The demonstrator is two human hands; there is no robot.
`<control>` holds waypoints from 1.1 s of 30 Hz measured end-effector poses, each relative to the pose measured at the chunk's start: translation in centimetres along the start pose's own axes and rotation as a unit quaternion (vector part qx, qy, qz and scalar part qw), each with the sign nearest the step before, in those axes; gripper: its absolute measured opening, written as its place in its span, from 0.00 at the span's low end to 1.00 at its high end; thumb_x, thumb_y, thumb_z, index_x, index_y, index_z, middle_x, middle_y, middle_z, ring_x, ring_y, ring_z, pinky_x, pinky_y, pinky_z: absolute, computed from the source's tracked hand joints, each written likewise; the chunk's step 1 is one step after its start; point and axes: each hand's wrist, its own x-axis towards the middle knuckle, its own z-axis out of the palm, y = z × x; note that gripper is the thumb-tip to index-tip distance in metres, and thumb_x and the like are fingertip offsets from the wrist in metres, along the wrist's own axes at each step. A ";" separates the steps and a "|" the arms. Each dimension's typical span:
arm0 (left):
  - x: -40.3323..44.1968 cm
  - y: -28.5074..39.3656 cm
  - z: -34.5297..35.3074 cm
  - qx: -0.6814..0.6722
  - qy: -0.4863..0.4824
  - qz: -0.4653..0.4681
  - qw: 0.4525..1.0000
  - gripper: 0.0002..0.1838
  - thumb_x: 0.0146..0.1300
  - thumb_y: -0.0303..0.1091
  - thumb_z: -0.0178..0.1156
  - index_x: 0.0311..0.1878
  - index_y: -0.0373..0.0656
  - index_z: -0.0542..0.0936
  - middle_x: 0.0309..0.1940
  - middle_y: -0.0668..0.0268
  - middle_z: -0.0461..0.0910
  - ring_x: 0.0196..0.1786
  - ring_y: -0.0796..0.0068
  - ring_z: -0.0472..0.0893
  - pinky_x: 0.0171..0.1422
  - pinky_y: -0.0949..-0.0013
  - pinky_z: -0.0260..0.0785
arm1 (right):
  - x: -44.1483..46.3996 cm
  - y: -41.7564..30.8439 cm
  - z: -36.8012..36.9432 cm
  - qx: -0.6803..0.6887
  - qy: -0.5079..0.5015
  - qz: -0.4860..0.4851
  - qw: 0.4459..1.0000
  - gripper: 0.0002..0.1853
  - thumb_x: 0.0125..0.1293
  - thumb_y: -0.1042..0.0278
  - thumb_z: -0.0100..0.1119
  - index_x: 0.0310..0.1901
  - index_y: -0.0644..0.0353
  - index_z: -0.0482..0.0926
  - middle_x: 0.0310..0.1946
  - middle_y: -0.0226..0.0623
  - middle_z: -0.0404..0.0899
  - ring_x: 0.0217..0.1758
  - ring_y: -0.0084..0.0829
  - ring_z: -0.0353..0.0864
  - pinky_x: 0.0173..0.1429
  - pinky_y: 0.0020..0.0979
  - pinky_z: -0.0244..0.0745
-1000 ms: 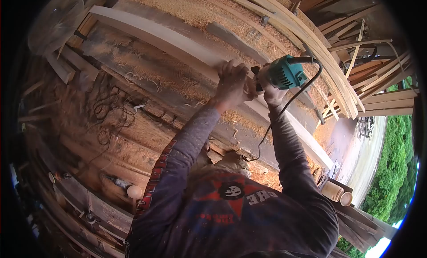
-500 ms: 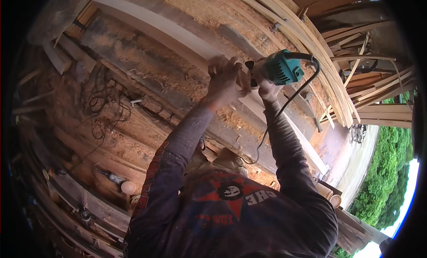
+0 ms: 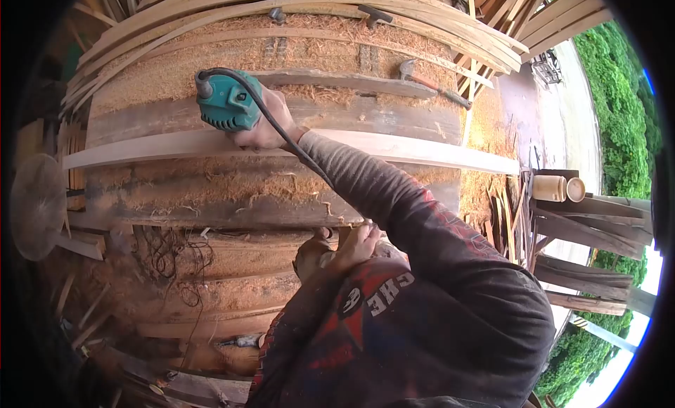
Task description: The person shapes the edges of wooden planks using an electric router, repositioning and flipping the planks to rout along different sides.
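Note:
My right hand (image 3: 269,125) is wrapped round a teal power tool (image 3: 228,102), which rests on a long pale curved board (image 3: 415,149). A black cord runs from the tool along my right forearm. Close to the front of my shirt is my left hand (image 3: 360,245), its fingers bent and pressed together; whatever they hold is hidden. The board lies across a dusty workbench (image 3: 169,204) strewn with shavings.
Behind the board lie a dark plank (image 3: 337,79), a hammer (image 3: 434,84), clamps (image 3: 278,15) and long curved strips (image 3: 211,10). A round wooden piece (image 3: 550,188) sits at the right. Tangled cables (image 3: 169,257) lie at the lower left.
The view has turned. My left hand has left the board beside the tool and come back to my body. My right hand and the tool have moved left along the board.

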 end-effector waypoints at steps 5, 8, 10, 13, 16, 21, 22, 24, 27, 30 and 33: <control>-4.6 2.2 -0.9 -0.098 0.063 -0.021 0.993 0.22 0.82 0.49 0.52 0.51 0.41 0.87 0.47 0.54 0.89 0.55 0.57 0.88 0.60 0.60 0.75 | -0.2 1.3 -0.7 0.068 -0.022 -0.026 0.997 0.35 0.45 0.56 0.78 0.56 0.60 0.77 0.48 0.51 0.86 0.53 0.52 0.87 0.61 0.45 0.80; -4.9 3.2 1.5 -0.071 0.059 -0.048 0.995 0.21 0.81 0.49 0.53 0.52 0.41 0.87 0.47 0.54 0.90 0.53 0.62 0.88 0.60 0.60 0.75 | -0.3 1.7 -2.3 0.076 -0.058 -0.022 0.995 0.38 0.44 0.55 0.79 0.58 0.60 0.77 0.48 0.50 0.86 0.52 0.50 0.87 0.60 0.44 0.80; -3.2 4.7 2.9 -0.101 0.079 -0.037 0.991 0.21 0.80 0.49 0.55 0.52 0.40 0.87 0.46 0.53 0.90 0.52 0.61 0.88 0.59 0.60 0.76 | -1.0 2.6 -4.0 0.080 -0.085 -0.008 0.993 0.39 0.45 0.55 0.79 0.59 0.59 0.76 0.47 0.48 0.86 0.51 0.48 0.87 0.60 0.42 0.81; -0.3 5.0 4.5 -0.114 0.072 -0.034 0.990 0.22 0.79 0.49 0.57 0.51 0.37 0.86 0.45 0.51 0.89 0.49 0.60 0.89 0.55 0.59 0.76 | -2.6 4.8 -7.6 0.142 -0.162 0.052 0.975 0.32 0.49 0.58 0.77 0.57 0.57 0.79 0.46 0.42 0.87 0.50 0.42 0.88 0.57 0.40 0.81; 2.3 3.1 6.9 -0.087 -0.004 -0.056 0.995 0.23 0.78 0.50 0.58 0.50 0.35 0.85 0.44 0.48 0.89 0.48 0.57 0.88 0.53 0.56 0.77 | -6.2 2.6 -13.2 0.027 -0.111 -0.067 0.991 0.26 0.52 0.60 0.76 0.53 0.56 0.82 0.46 0.37 0.87 0.49 0.37 0.87 0.53 0.41 0.81; 5.2 -2.4 13.5 0.031 -0.029 0.035 0.998 0.26 0.78 0.54 0.55 0.54 0.36 0.83 0.41 0.45 0.88 0.46 0.43 0.87 0.51 0.48 0.76 | -12.5 7.3 -25.5 -0.100 -0.139 -0.119 0.978 0.24 0.55 0.66 0.75 0.54 0.57 0.80 0.47 0.34 0.84 0.50 0.35 0.84 0.55 0.39 0.79; 5.5 -4.0 15.1 0.089 0.024 0.052 0.994 0.27 0.78 0.55 0.54 0.54 0.38 0.83 0.40 0.45 0.88 0.46 0.44 0.87 0.50 0.47 0.76 | -14.0 5.9 -27.2 -0.030 -0.117 -0.020 0.992 0.22 0.56 0.69 0.74 0.53 0.58 0.79 0.47 0.35 0.83 0.51 0.34 0.83 0.58 0.39 0.78; 6.0 -2.4 14.2 0.067 -0.033 0.009 0.997 0.26 0.78 0.54 0.55 0.54 0.37 0.83 0.38 0.45 0.87 0.45 0.43 0.87 0.49 0.47 0.75 | -16.8 3.4 -31.0 -0.056 -0.068 0.063 0.994 0.22 0.57 0.76 0.72 0.54 0.59 0.76 0.51 0.38 0.80 0.56 0.33 0.80 0.65 0.38 0.76; 6.1 -2.2 14.3 0.014 -0.085 -0.034 0.996 0.24 0.78 0.52 0.56 0.54 0.37 0.83 0.34 0.45 0.86 0.42 0.41 0.86 0.46 0.46 0.75 | -21.9 7.2 -36.9 -0.055 0.000 0.028 0.998 0.38 0.59 0.76 0.76 0.69 0.58 0.64 0.59 0.41 0.78 0.62 0.30 0.77 0.69 0.34 0.72; 6.0 -2.1 14.9 0.060 0.000 0.047 0.997 0.23 0.78 0.51 0.56 0.53 0.37 0.83 0.33 0.45 0.85 0.41 0.40 0.85 0.47 0.45 0.74 | -26.7 9.9 -42.4 0.110 0.084 0.174 0.975 0.38 0.59 0.73 0.79 0.69 0.56 0.67 0.60 0.37 0.77 0.65 0.31 0.75 0.74 0.36 0.68; 5.2 3.5 11.2 0.078 0.038 0.055 0.995 0.22 0.78 0.50 0.57 0.52 0.37 0.83 0.36 0.46 0.86 0.42 0.40 0.85 0.49 0.43 0.73 | -29.2 12.1 -45.8 0.199 0.114 0.232 0.945 0.37 0.61 0.67 0.78 0.70 0.54 0.68 0.61 0.37 0.76 0.68 0.34 0.74 0.78 0.40 0.63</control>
